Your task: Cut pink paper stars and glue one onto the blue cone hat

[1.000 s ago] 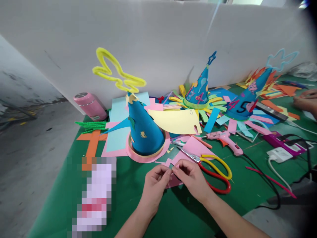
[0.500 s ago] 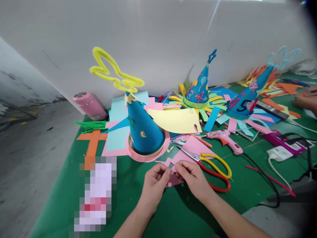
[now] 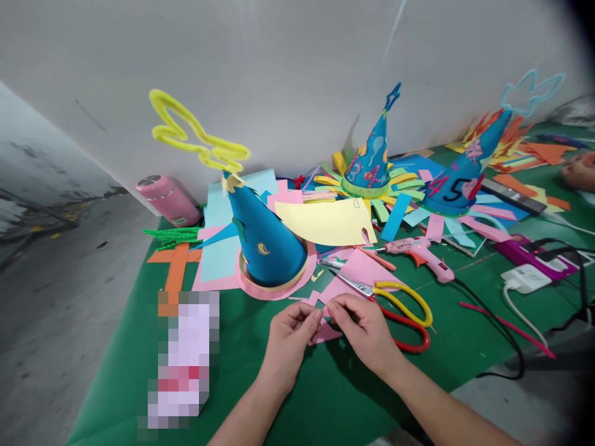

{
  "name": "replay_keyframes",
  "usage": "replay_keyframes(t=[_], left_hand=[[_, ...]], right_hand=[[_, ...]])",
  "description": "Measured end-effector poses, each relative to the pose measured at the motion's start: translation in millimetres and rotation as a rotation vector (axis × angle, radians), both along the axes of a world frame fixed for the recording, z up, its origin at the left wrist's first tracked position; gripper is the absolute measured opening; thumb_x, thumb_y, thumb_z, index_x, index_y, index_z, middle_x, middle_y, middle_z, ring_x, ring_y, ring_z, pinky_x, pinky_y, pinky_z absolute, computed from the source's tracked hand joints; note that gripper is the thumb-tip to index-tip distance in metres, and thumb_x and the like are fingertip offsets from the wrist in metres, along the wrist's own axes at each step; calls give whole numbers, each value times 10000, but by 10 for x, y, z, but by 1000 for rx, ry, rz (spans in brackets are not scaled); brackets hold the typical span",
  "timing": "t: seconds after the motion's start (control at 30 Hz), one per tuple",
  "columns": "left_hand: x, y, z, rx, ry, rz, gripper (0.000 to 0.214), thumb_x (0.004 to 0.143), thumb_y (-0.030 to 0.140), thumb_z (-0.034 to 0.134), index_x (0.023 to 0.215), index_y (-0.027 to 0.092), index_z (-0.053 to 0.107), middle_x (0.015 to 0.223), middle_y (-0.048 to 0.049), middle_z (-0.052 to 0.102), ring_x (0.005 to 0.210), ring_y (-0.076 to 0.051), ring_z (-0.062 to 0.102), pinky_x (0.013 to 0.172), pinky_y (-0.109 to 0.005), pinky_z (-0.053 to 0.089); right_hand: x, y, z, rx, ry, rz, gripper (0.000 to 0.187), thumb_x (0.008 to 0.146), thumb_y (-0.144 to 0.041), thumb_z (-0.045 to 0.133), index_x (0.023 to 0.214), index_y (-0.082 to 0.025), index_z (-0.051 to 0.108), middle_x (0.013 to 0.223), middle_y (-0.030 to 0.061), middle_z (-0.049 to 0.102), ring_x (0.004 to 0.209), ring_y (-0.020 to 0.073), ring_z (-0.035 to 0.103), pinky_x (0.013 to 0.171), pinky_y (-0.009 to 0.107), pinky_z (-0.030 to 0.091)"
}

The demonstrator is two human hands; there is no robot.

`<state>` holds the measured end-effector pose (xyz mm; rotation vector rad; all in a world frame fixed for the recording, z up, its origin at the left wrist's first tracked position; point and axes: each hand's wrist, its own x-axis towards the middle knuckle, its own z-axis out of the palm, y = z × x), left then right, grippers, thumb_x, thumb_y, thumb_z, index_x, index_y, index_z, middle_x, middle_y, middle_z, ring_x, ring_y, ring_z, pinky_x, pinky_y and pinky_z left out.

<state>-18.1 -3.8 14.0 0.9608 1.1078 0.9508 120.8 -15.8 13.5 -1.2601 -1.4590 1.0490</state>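
My left hand and my right hand meet over the green table, both pinching a small pink paper piece between fingertips. Just behind them lie scissors with yellow and red handles on a pink paper sheet. A blue cone hat topped with a yellow pipe-cleaner shape stands on a pink ring a little further back and to the left.
Two more decorated cone hats stand among coloured paper strips. A pink glue gun, a power strip with cables, a pink bottle and a white partition wall surround them. Another person's hand rests far right.
My hands stay pinched on the pink paper, shifting only slightly. The view has tilted a little, so everything sits slightly higher and leftward.
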Motion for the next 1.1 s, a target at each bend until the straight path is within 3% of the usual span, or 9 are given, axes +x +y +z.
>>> replay_keyframes(t=[0.17, 0.27, 0.43, 0.6, 0.73, 0.93, 1.1], left_hand=[[36, 1, 59, -58, -52, -22, 183, 682, 284, 649, 611, 133, 574, 532, 24, 520, 492, -83, 449, 490, -211, 358], [82, 17, 98, -95, -75, -5, 171, 673, 266, 657, 611, 128, 576, 529, 23, 529, 473, -70, 446, 468, -193, 346], [175, 88, 105, -186, -153, 85, 179, 675, 246, 657, 591, 123, 557, 513, 28, 525, 434, -36, 404, 440, -163, 308], [194, 155, 68, -208, -255, 106, 190, 686, 226, 653, 574, 124, 539, 505, 35, 506, 442, -32, 396, 456, -163, 305], [167, 152, 46, -210, -309, 102, 199, 696, 222, 645, 563, 123, 535, 501, 37, 490, 431, -34, 387, 461, -180, 307], [136, 85, 57, -264, -337, 137, 190, 687, 227, 646, 565, 135, 533, 527, 41, 487, 449, -42, 393, 503, -198, 355], [153, 39, 93, -242, -294, 139, 185, 671, 251, 663, 575, 141, 550, 520, 42, 482, 474, -56, 403, 511, -194, 367]], right_hand=[[12, 12, 29, 13, -18, -9, 238, 854, -286, 445, 670, -170, 540, 611, 0, 528, 565, 124, 478, 524, 222, 383], [138, 25, 22, 5, -81, -34, 232, 865, -303, 416, 759, -174, 576, 646, 5, 570, 588, 139, 520, 538, 230, 404], [648, -50, -101, 45, -487, -207, 198, 833, -282, 451, 975, -190, 552, 902, 65, 621, 827, 214, 584, 737, 325, 442], [985, -177, -199, 27, -775, -169, 226, 818, -239, 435, 1020, -230, 537, 1062, 76, 571, 938, 222, 560, 757, 339, 461], [1053, -189, -279, 4, -856, -129, 224, 829, -233, 411, 1018, -231, 530, 1007, 76, 593, 888, 227, 580, 721, 337, 468], [1213, -201, -603, 28, -953, -127, 256, 829, -285, 406, 1008, -222, 578, 921, 94, 639, 802, 248, 605, 651, 341, 469], [1241, -322, -594, 0, -781, -268, 263, 814, -381, 421, 942, -255, 613, 907, 82, 653, 736, 243, 614, 563, 318, 474]])
